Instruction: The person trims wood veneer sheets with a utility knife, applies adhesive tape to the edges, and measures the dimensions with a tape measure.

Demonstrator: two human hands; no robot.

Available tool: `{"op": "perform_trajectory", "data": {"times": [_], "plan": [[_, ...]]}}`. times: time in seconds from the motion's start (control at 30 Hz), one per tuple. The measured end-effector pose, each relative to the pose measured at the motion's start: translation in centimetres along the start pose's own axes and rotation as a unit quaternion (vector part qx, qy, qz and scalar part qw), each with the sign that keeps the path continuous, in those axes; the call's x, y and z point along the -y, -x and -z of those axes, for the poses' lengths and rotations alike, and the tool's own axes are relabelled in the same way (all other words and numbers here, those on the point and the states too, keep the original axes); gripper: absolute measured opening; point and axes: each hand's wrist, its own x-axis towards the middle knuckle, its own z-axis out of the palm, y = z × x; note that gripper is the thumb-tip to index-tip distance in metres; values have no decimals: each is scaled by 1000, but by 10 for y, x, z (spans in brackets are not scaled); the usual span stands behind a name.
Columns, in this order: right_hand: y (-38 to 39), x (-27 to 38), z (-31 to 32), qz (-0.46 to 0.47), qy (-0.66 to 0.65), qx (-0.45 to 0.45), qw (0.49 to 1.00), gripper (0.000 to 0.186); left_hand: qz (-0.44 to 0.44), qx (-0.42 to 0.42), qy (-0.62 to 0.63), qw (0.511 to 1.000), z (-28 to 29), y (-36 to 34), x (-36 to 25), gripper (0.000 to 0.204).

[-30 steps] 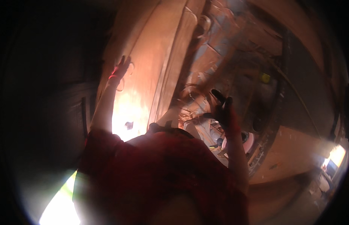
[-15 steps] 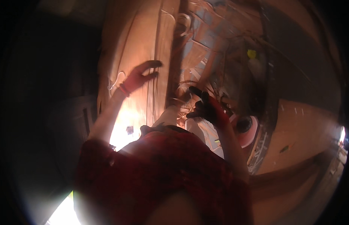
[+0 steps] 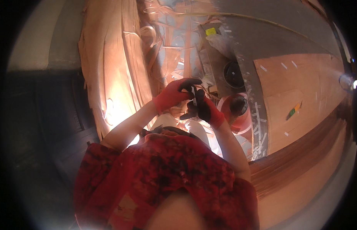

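My left hand [image 3: 173, 95], in a red glove with dark fingertips, reaches in front of my body. Its index finger and thumb are apart, curved beside a small white strip [image 3: 194, 96]; the thumb is close to the strip or touching it. My right hand [image 3: 207, 110], gloved the same way, comes up from the right. Its dark fingers seem closed on the strip, though the grip is partly hidden. Both hands almost meet above the scrap-strewn floor. What the strip is made of cannot be made out.
Long stacked wood veneer sheets [image 3: 115, 57] lie on the left. Veneer scraps [image 3: 170, 61] litter the gap beside them. To the right are a red bucket [image 3: 239, 119], a black round container [image 3: 233, 74] and a veneer sheet [image 3: 297, 92] bearing a green-and-orange tool [image 3: 294, 110].
My left hand has moved right to meet my right hand. The white strip now shows between them. The view has shifted, bringing the right-hand worktop further in.
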Motion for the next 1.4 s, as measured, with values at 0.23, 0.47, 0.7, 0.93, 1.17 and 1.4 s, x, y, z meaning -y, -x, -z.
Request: {"op": "perform_trajectory", "data": {"times": [0.23,0.47,0.7,0.93,1.17,1.4], "plan": [[71,35,-7,31,375,-160,913,31,65,-23,-21,997,-23,-53,12,30],[121,40,79,123,496,-398,762,30,96,61,-39,993,-69,-177,67,19],[105,33,50,190,669,-565,443,67,21,-33,-274,961,-100,-318,178,31],[-20,31,141,25,446,-629,636,69,44,-3,-390,920,-99,-349,214,37],[-71,57,208,-40,524,-634,567,60,54,46,-428,901,-92,-364,224,39],[-69,62,218,-115,509,-630,576,63,-76,41,-446,891,-37,-376,221,30]]}}
